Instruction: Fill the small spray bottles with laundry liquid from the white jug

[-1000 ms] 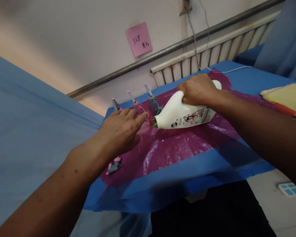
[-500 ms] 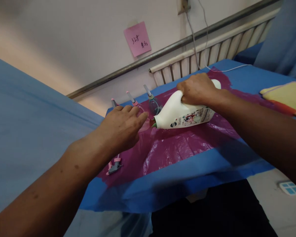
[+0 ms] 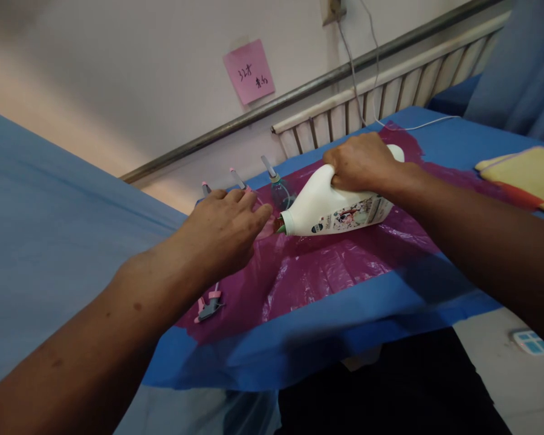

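Bottle (image 3: 320,202), white and tipped sideways over the magenta sheet (image 3: 317,275), has its handle wrapped by the fingers of my right hand (image 3: 360,160); its mouth is near my left hand (image 3: 229,232), whose grip I cannot tell from the head view.

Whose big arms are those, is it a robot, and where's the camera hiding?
No robot here! These are a person's own bare arms. The camera sits on that person's head, looking forward and down, so you see nearly what they see.

The right hand grips a white jug, tipped so its mouth points left. The left hand is near that mouth; what its fingers may be touching is hidden.

Below lies a shiny purple sheet over a blue cover. On the sheet are a pink and grey spray top and a small see-through bottle. A yellow cloth lies at the right.
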A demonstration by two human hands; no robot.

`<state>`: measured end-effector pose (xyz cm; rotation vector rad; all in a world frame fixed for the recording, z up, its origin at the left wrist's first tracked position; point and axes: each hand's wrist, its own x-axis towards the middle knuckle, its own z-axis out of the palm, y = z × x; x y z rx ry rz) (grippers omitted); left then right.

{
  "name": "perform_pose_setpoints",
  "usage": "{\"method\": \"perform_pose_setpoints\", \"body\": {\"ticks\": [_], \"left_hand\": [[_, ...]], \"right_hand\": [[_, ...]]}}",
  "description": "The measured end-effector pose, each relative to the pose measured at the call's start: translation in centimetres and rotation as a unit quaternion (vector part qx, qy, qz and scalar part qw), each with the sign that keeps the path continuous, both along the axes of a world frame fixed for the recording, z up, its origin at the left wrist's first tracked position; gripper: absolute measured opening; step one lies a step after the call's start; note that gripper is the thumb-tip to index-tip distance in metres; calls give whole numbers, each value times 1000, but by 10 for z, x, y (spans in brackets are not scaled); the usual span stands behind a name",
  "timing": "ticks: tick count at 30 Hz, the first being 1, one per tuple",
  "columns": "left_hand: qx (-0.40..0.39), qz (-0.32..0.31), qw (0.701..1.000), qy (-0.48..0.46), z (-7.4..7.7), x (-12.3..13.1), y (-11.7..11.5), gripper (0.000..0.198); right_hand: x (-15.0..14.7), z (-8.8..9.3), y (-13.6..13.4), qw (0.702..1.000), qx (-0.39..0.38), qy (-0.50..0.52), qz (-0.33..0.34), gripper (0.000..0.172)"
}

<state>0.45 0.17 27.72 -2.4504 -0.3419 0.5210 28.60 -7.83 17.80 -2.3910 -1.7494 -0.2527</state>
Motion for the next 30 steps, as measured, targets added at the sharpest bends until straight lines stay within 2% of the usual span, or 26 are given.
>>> {"method": "perform_pose_setpoints", "body": {"ticks": [8, 21, 26, 30], "left_hand": [[-42, 8, 998, -35, 1, 1, 0, 53], [3, 1, 1000, -15, 4, -2, 1, 57], [-12, 32, 997, -64, 4, -12, 8, 70], [-54, 39, 988, -136, -1, -24, 14, 74]], "right_hand": [[3, -2, 1, 1000, 5, 11, -2, 38], [6, -1, -3, 1000, 10, 2, -18, 38], [13, -1, -11, 999, 21, -8, -38, 35], [20, -1, -19, 998, 27, 10, -59, 34]]}}
